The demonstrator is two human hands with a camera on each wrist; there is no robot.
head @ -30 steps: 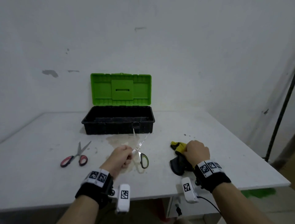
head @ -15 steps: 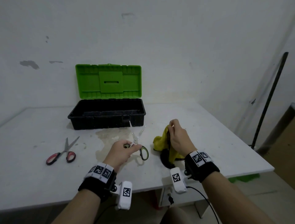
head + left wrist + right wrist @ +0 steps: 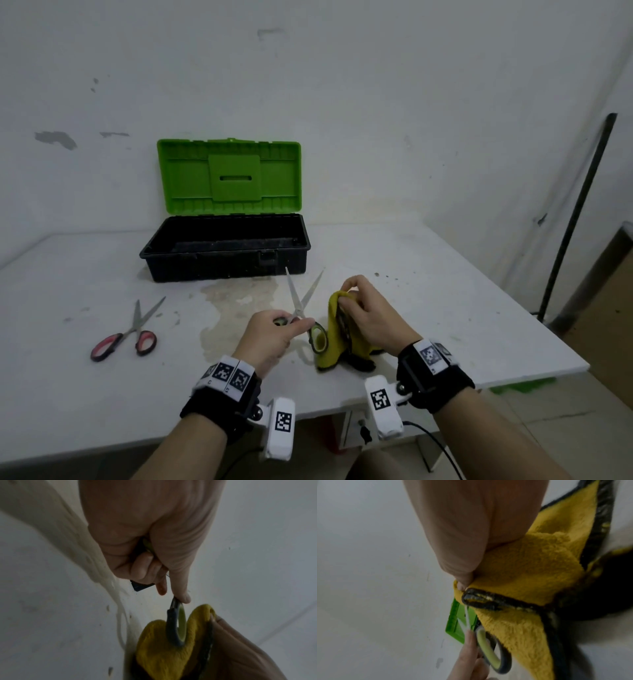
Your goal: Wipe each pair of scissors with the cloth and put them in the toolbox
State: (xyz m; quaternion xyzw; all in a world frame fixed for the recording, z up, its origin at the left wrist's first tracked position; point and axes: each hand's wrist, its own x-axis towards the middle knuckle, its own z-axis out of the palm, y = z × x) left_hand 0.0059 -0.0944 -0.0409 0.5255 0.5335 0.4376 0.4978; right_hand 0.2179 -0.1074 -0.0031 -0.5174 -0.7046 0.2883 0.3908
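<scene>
My left hand [image 3: 274,334] grips the green-handled scissors [image 3: 305,308] by one handle, blades spread and pointing up towards the toolbox. The free handle loop [image 3: 177,627] hangs against the yellow cloth [image 3: 330,339]. My right hand [image 3: 366,315] pinches the yellow cloth with black trim [image 3: 530,574] and holds it up just right of the scissors, its lower end on the table. Red-handled scissors [image 3: 126,334] lie half spread on the table at the left. The black toolbox [image 3: 224,248] stands behind with its green lid [image 3: 229,176] raised, and I see nothing in it.
The white table [image 3: 445,291] has a dried stain in front of the toolbox. Its right edge and front edge are close to my hands. A dark pole [image 3: 579,212] leans against the wall at the right. A white wall stands behind the toolbox.
My right hand lifted the cloth off the table and brought it left to the green-handled scissors. My left hand raised those scissors, blades now higher and wider apart.
</scene>
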